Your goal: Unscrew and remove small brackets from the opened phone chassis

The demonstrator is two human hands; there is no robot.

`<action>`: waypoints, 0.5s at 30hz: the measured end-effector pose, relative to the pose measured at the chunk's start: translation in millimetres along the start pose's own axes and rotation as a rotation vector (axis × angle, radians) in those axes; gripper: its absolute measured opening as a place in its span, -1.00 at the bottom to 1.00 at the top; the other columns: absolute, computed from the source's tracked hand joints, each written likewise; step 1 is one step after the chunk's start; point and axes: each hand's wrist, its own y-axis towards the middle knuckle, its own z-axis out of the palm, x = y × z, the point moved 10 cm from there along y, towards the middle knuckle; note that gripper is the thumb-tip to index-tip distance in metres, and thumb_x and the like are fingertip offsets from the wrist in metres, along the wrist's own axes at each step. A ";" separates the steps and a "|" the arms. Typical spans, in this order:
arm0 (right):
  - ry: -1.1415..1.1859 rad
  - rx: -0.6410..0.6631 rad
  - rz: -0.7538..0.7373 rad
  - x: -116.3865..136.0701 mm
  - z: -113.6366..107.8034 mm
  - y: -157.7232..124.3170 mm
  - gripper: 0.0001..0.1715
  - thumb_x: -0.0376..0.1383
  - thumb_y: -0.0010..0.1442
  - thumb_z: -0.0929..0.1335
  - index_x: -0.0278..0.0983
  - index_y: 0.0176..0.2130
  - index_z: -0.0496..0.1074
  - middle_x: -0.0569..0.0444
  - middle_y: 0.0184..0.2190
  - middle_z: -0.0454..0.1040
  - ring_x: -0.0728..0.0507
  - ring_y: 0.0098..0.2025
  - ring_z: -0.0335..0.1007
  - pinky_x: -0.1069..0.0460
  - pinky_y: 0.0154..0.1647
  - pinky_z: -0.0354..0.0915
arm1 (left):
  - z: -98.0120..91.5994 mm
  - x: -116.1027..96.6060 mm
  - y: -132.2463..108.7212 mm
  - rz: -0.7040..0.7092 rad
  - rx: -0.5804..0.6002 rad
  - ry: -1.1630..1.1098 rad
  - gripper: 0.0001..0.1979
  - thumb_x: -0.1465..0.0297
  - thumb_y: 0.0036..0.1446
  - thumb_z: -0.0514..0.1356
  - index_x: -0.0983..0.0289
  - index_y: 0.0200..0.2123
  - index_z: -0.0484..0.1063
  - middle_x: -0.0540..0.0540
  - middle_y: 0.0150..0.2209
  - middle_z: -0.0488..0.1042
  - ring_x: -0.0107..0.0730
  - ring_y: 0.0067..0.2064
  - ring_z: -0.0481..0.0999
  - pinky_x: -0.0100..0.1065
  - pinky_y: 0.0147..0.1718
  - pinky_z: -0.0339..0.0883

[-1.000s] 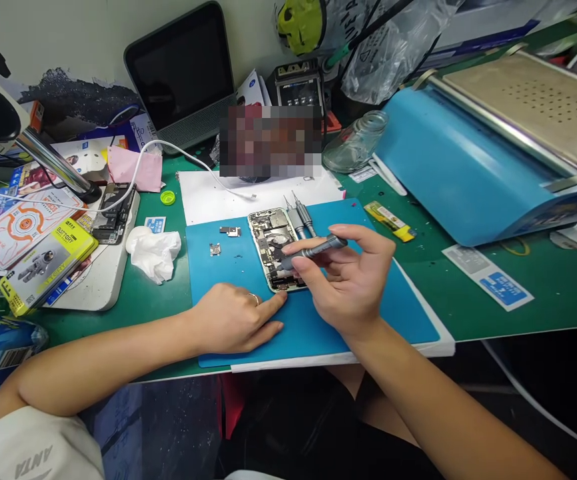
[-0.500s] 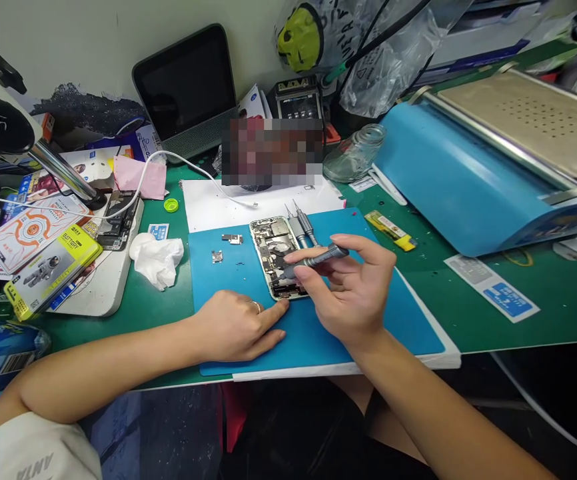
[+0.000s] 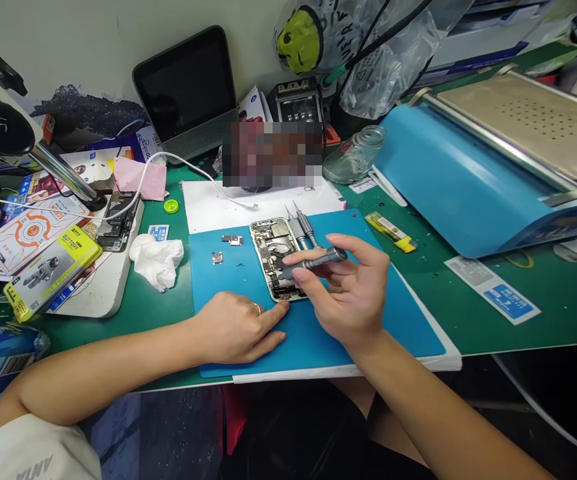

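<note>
An opened phone (image 3: 271,240) lies on a blue mat (image 3: 318,353) spread over the green counter (image 3: 438,287), its inner parts facing up and its lower end toward the person. The right hand (image 3: 351,287) grips a grey screwdriver (image 3: 324,257) between thumb and fingers, the tool slanting down to the left over the lower part of the phone; whether its tip meets a screw is too small to tell. The left hand (image 3: 233,327) rests on the mat with its index finger stretched out to the phone's bottom edge and a ring (image 3: 255,309) on one finger; it grasps nothing that shows, and how far its remaining fingers are closed cannot be told. Two more screwdrivers (image 3: 306,225) lie side by side just right of the phone's upper half, bits pointing away from the person. Left of the phone, on the mat, sit a small metal part (image 3: 232,240) and a smaller one (image 3: 217,257) nearer the person. Beyond the mat is a sheet of white paper (image 3: 208,208), with the plug end of a white cable (image 3: 163,154) over it. A crumpled tissue (image 3: 161,263) lies left of the mat, and a large blue machine (image 3: 438,180) stands on the right
</note>
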 end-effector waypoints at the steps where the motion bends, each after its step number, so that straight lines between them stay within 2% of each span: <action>1: 0.001 -0.002 0.002 -0.7 -0.6 -0.4 -0.32 -0.47 0.25 0.42 -0.03 0.23 0.23 0.09 -0.19 0.54 -0.12 -0.19 0.65 0.04 -0.41 0.59 | 0.1 0.1 -0.1 0.000 0.003 0.001 -0.50 0.19 0.49 -0.03 0.42 0.28 0.29 0.07 -0.35 0.63 -0.28 -0.37 0.64 -0.28 -0.43 0.40; 8: 0.011 0.014 0.002 -4.7 0.3 -2.3 -0.30 -0.50 0.23 0.44 -0.08 0.24 0.24 0.11 -0.19 0.58 -0.08 -0.17 0.64 0.07 -0.32 0.59 | -0.5 0.4 -0.9 0.003 -0.005 0.005 -0.51 0.19 0.48 -0.02 0.41 0.27 0.29 0.08 -0.36 0.63 -0.30 -0.37 0.63 -0.30 -0.45 0.39; 15: -0.019 0.014 0.014 -4.7 0.5 -2.6 -0.35 -0.46 0.24 0.43 -0.09 0.22 0.24 0.09 -0.20 0.59 -0.09 -0.18 0.64 0.06 -0.36 0.59 | -0.3 0.3 0.0 0.007 -0.008 -0.010 -0.50 0.20 0.49 -0.03 0.43 0.28 0.29 0.10 -0.35 0.63 -0.27 -0.36 0.64 -0.29 -0.43 0.41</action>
